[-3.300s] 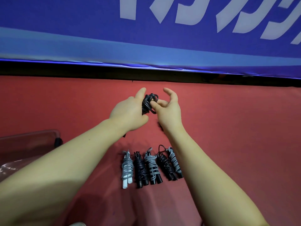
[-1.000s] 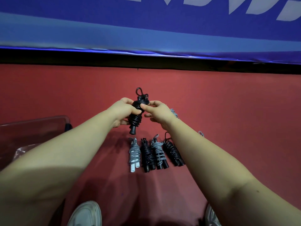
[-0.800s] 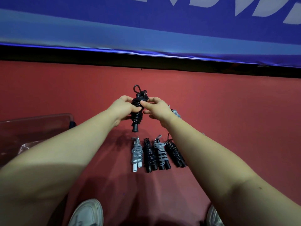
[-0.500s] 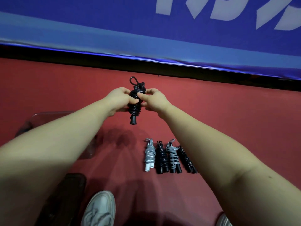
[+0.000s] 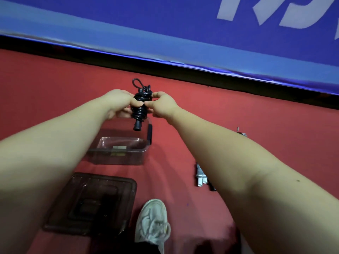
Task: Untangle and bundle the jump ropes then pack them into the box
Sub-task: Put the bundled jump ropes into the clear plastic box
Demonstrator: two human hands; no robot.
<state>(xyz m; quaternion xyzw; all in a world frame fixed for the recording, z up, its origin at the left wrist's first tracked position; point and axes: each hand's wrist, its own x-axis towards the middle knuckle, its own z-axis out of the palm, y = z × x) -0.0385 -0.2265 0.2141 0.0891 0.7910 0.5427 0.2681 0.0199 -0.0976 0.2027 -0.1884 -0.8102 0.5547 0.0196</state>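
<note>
my left hand [image 5: 117,102] and right hand [image 5: 161,105] pinch the black rope bundle [image 5: 140,105], now carried above the box [image 5: 119,149], ready to pack.

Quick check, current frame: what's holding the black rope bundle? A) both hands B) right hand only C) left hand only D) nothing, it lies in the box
A: the left hand and the right hand both pinch the black rope bundle, held in the air, not in the box.
</note>
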